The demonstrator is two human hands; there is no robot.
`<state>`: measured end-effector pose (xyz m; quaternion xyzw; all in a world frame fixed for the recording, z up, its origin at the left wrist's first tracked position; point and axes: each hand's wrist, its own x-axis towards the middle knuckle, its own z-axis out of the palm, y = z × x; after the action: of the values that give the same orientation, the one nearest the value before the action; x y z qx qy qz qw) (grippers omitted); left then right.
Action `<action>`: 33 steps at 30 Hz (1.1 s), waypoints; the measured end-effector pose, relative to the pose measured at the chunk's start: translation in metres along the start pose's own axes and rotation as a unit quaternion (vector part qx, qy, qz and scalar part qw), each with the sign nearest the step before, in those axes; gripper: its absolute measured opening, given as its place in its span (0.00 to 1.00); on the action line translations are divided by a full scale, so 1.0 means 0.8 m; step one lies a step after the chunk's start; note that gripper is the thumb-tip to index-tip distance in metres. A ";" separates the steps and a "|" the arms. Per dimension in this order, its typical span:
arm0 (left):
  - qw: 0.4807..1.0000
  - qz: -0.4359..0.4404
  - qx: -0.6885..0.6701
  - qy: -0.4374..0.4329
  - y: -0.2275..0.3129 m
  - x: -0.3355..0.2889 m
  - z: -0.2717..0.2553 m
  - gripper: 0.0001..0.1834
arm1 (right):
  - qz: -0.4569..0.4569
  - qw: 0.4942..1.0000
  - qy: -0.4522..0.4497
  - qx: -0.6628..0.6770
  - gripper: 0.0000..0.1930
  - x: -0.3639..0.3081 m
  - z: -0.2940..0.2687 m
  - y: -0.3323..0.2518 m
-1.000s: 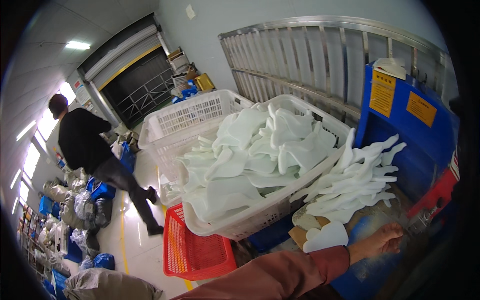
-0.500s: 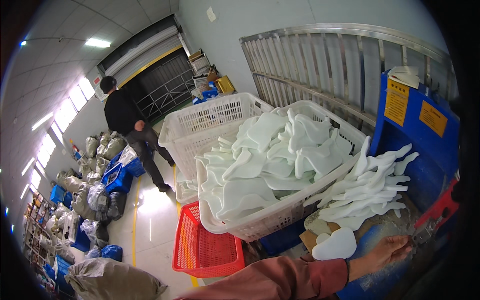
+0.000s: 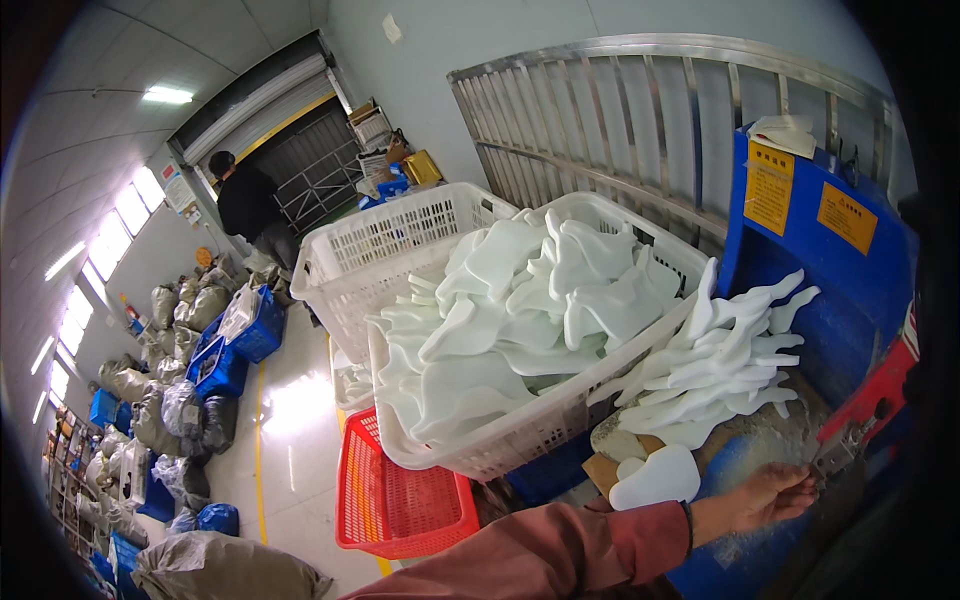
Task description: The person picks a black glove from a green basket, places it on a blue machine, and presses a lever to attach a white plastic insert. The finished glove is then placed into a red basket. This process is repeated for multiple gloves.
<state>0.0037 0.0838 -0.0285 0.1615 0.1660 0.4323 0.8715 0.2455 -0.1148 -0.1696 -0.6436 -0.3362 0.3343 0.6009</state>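
My left hand (image 3: 768, 497), in a dusty-red sleeve, reaches across the lower right with its fingers closed together. The fingertips are at a metal fitting (image 3: 832, 452) on a red machine part (image 3: 872, 395); what they hold, if anything, I cannot make out. Close to my wrist lies a pale, rounded flat piece (image 3: 655, 480) on brown cardboard. Behind it is a stack of pale, wavy flat pieces (image 3: 715, 370) with thin curved ends. White dust coats the blue surface (image 3: 715, 570) under my hand. My right hand is out of view.
A white crate (image 3: 640, 365) is heaped with similar pieces, another white crate (image 3: 335, 275) behind it. A red basket (image 3: 405, 500) stands on the floor. Blue machine panel (image 3: 810, 250) and metal railing (image 3: 640, 110) rise at right. Sacks (image 3: 215, 570) line the left; a person (image 3: 250, 205) is farther off.
The person in the background has moved farther away, toward the roller door. My view has shifted slightly, while my left hand stays at the metal fitting.
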 end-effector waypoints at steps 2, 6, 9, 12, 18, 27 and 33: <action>0.998 0.022 0.055 -0.004 0.002 0.001 -0.001 0.13 | 0.000 1.000 -0.006 0.001 0.16 0.000 0.001 -0.003; 0.993 0.091 0.080 0.012 -0.003 0.006 0.003 0.13 | 0.013 1.000 -0.002 0.019 0.16 0.000 0.001 -0.002; 0.997 0.076 0.015 0.022 -0.007 0.006 0.008 0.12 | 0.013 1.000 -0.003 0.029 0.16 0.001 -0.003 0.003; 0.997 0.047 -0.063 0.012 -0.011 0.008 0.011 0.11 | 0.000 0.999 -0.020 0.045 0.17 0.002 -0.003 0.008; 0.994 0.015 -0.103 -0.021 -0.010 0.019 0.007 0.13 | 0.006 0.998 0.008 0.061 0.17 0.000 0.003 0.004; 0.986 0.010 -0.154 -0.062 -0.019 0.020 0.006 0.14 | -0.020 1.000 -0.008 0.020 0.17 -0.001 0.009 -0.006; 0.987 0.069 -0.142 -0.036 -0.021 0.024 -0.001 0.12 | -0.015 0.998 -0.005 0.063 0.16 0.000 0.005 0.000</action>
<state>0.0262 0.0901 -0.0389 0.0628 0.0595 0.5045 0.8591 0.2424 -0.1129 -0.1702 -0.5978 -0.3270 0.3490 0.6434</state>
